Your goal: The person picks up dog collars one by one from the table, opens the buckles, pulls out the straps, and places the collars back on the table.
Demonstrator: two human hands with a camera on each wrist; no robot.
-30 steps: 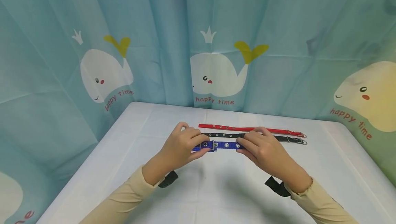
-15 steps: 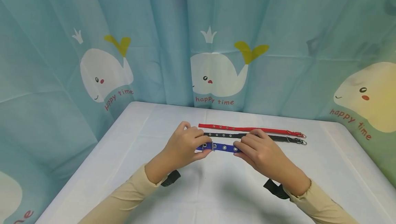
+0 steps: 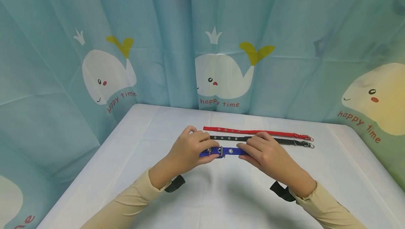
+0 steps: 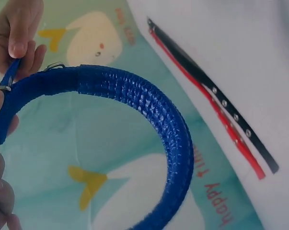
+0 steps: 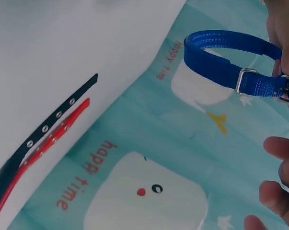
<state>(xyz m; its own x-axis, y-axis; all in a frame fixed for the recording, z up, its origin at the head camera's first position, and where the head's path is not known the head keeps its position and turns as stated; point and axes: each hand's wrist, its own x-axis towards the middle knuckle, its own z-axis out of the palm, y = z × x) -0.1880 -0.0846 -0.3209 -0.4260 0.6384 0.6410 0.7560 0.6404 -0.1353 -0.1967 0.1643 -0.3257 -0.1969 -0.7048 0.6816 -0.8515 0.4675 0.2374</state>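
A blue pet collar (image 3: 235,151) with metal eyelets is held up above the table, between both hands. My left hand (image 3: 190,150) pinches it beside the metal buckle (image 3: 220,151), thumb below and fingers above. My right hand (image 3: 267,154) pinches the strap on the other side of the buckle, its end hidden by the fingers. The wrist views show the collar (image 4: 175,134) bent round into a loop, the strap passing at the buckle; how the prong sits is too small to tell. A metal ring (image 5: 241,81) shows on the band in the right wrist view.
Beyond the hands, a red collar (image 3: 278,134) and a black collar (image 3: 286,141) lie stretched out side by side on the white table (image 3: 209,201). A blue-green curtain (image 3: 171,46) with whale prints hangs along the table's back and sides.
My right hand has shifted slightly left toward the buckle, so less strap shows between the hands. Half a second ago the strap sloped down to the right; now it is level.
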